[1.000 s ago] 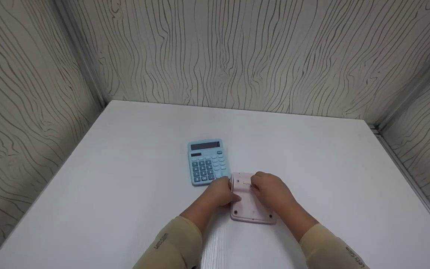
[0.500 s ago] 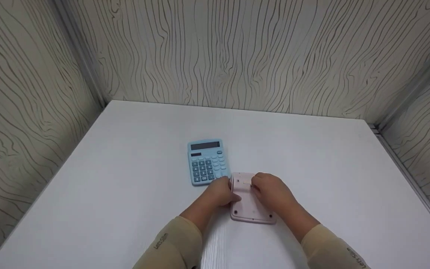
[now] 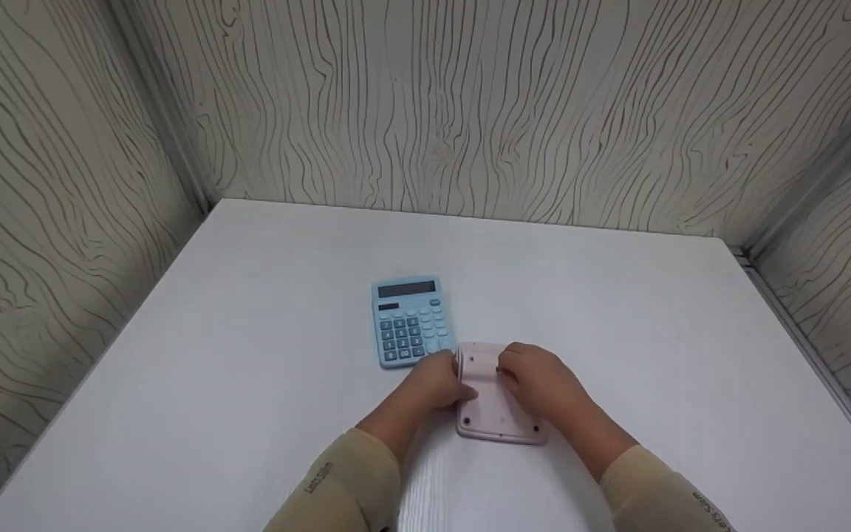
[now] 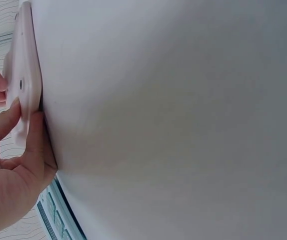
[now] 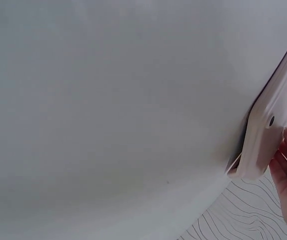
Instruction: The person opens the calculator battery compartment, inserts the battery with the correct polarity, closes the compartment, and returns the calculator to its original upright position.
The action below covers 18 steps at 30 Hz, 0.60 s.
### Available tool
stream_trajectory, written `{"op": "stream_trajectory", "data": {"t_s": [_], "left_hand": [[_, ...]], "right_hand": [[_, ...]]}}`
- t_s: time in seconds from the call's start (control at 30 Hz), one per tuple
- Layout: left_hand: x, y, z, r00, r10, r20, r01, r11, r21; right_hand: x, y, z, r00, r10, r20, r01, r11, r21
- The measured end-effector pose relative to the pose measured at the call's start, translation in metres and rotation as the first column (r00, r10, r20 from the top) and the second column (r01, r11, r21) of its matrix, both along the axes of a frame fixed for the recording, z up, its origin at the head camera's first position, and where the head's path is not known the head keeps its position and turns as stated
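A pale pink calculator-shaped device (image 3: 488, 403) lies with its plain back up, dark round spots near its corners. My left hand (image 3: 434, 380) grips its left edge, thumb on the back and fingers at the side, as the left wrist view also shows. At the upper right of that back is my right hand (image 3: 540, 375), fingers bent and tips brought together against the surface. Whether they pinch a small part is hidden. In the right wrist view the right thumb and fingers (image 5: 278, 170) touch the pink back. A light blue calculator (image 3: 411, 321) lies face up just beyond my left hand.
Everything rests on a white table (image 3: 248, 332). Panels with a wood-grain line pattern (image 3: 425, 111) rise behind it and on both sides. A metal edge strip (image 3: 824, 362) runs along the right side.
My left hand and both devices hold their places. The right hand stays at the same spot, with its forearm shifted slightly right. A thin line near its fingertips no longer shows.
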<state>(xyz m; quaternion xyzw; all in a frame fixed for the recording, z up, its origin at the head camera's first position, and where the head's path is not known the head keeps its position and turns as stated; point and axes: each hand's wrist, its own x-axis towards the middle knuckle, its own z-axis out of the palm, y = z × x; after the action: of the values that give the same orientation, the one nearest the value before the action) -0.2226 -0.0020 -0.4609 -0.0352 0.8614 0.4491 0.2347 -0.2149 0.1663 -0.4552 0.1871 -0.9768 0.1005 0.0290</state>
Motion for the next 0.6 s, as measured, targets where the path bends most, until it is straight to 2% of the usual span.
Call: {"op": "stream_trajectory", "data": {"t_s": [0.17,0.27,0.43,0.6], "left_hand": [[0.0,0.0,0.0,1.0,0.008,0.004,-0.008,1.0,0.004],[0.0,0.001,-0.001,1.0,0.009,0.005,-0.009,1.0,-0.002],[-0.001,0.002,-0.003,1.0,0.018,0.019,-0.018,1.0,0.011],[-0.002,0.002,-0.004,0.999,0.029,0.025,-0.03,0.999,0.013]], "right_hand": [[-0.002,0.003,0.002,1.0,0.023,0.013,-0.023,0.999,-0.035],[-0.003,0.007,0.002,1.0,0.01,0.01,-0.009,0.998,-0.062],[-0.005,0.016,0.001,0.998,-0.062,0.015,0.064,0.993,-0.1],[-0.008,0.025,0.004,0.985,-0.141,0.096,0.152,0.981,-0.12]]}}
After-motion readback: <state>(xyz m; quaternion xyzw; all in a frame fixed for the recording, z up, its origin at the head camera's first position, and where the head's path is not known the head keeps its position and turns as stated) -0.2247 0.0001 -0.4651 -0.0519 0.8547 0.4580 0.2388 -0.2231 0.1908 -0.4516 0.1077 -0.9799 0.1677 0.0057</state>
